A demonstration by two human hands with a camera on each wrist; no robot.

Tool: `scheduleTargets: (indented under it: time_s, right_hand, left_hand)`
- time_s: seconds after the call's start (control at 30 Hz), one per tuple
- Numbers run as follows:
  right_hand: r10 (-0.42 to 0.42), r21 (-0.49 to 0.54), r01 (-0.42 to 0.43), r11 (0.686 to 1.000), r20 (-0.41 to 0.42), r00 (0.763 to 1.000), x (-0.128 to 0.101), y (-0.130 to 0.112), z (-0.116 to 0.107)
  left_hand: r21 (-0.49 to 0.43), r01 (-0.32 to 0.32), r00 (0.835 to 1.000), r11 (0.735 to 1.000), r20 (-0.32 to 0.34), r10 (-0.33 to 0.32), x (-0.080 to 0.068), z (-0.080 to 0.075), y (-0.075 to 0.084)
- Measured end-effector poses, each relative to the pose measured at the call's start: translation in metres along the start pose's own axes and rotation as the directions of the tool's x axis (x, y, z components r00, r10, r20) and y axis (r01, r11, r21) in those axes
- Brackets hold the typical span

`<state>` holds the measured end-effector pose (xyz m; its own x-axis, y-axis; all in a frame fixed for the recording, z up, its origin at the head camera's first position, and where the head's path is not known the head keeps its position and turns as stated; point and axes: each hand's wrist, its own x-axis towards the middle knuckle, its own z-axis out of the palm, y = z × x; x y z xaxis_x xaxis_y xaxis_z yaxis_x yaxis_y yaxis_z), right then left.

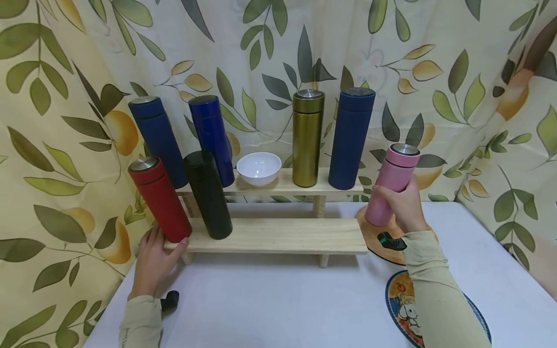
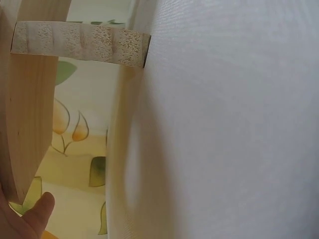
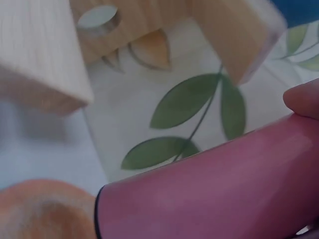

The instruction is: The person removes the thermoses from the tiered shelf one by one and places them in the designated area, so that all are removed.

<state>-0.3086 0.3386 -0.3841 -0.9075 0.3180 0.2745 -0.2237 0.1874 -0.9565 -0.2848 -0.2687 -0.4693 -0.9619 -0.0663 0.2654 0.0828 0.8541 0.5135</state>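
Observation:
My right hand point(image 1: 404, 205) grips a pink vacuum flask point(image 1: 391, 181) with a silver-topped lid, fingers wrapped round its body. The flask's base overlaps an orange round mat point(image 1: 393, 241) beside the stand's right end. At the other end, my left hand point(image 1: 154, 258) holds the lower board of a two-tier wooden stand point(image 1: 278, 234), close against the base of a red flask point(image 1: 161, 200). In the left wrist view a fingertip point(image 2: 41, 211) shows past the board's end; the other fingers are hidden. A black flask point(image 1: 208, 195) stands beside the red one.
On the upper tier stand a blue flask point(image 1: 158, 140), a glossy blue flask point(image 1: 212, 140), a white bowl point(image 1: 259, 169), a gold flask point(image 1: 308, 140) and another blue flask point(image 1: 351, 140). A patterned round mat point(image 1: 402, 309) lies under the right forearm. Leaf-print curtain point(image 1: 270, 53) hangs behind.

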Motion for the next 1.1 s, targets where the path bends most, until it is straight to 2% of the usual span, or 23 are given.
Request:
scheduleTargets:
  time_s: [0.17,0.33,0.5,0.67,0.9,1.1]
  right_hand:
    - [0.041,-0.070,-0.039,0.997,0.031,0.999,0.014,0.013,0.000]
    - [0.041,-0.100,-0.037,0.994,0.038,0.998,0.023,0.022,0.000]
    - [0.035,-0.130,-0.033,0.991,0.015,0.999,0.031,0.035,0.001]
    - [0.026,-0.202,-0.032,0.979,-0.033,0.999,0.031,0.048,0.001]
    - [-0.020,-0.172,0.016,0.985,-0.020,1.000,0.031,0.053,0.002]
    - [0.034,-0.175,-0.029,0.984,0.027,0.999,0.031,0.058,0.002]
  left_hand:
    - [0.009,-0.006,1.000,1.000,-0.006,0.006,-0.001,0.000,0.000]
    - [0.005,-0.001,1.000,1.000,0.002,0.001,-0.001,0.002,0.001]
    - [0.007,0.020,1.000,1.000,0.016,-0.020,0.000,0.003,0.003]
    - [0.000,0.013,1.000,1.000,0.028,-0.013,0.000,0.004,0.004]
    - [-0.011,0.000,1.000,1.000,0.026,0.000,0.000,0.000,0.007]
    - [-0.013,0.007,1.000,1.000,0.020,-0.006,-0.002,-0.002,0.005]
